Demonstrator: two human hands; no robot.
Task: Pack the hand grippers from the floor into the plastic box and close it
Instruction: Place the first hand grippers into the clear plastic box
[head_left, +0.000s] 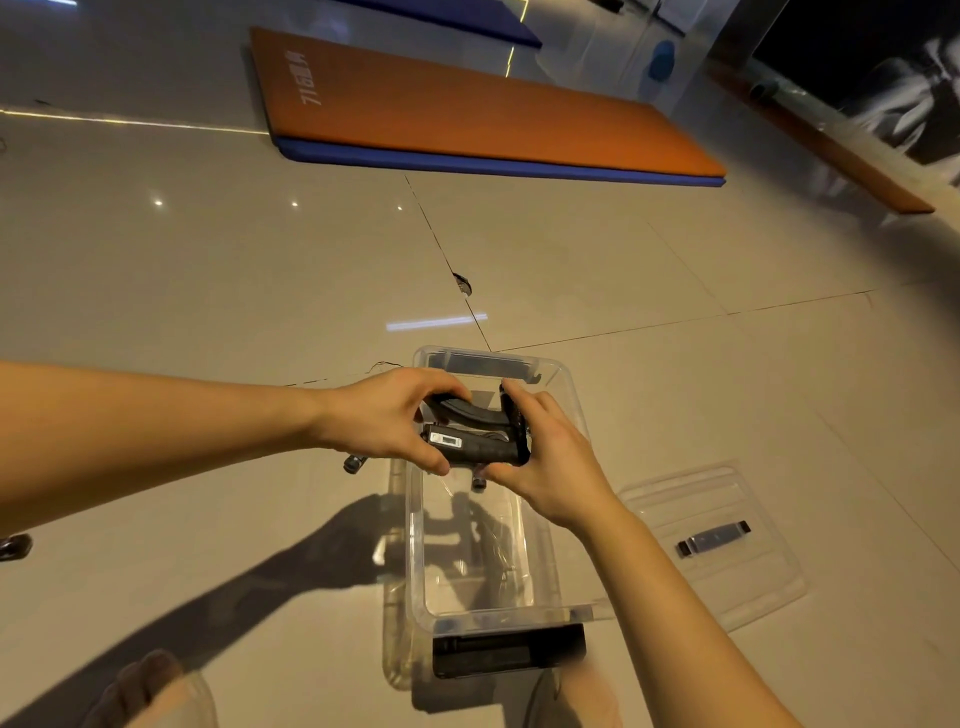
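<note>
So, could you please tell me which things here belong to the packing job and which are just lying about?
Job: black hand grippers, gripped by left hand and right hand; clear plastic box; clear flat lid with black handle, on the floor.
Lying about: orange exercise mat; blue round object.

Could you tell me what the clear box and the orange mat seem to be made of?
The clear rectangular box looks like glossy transparent plastic: the floor shows through it. The flat orange mat is probably matte foam; a blue underlayer shows at its edge.
</note>
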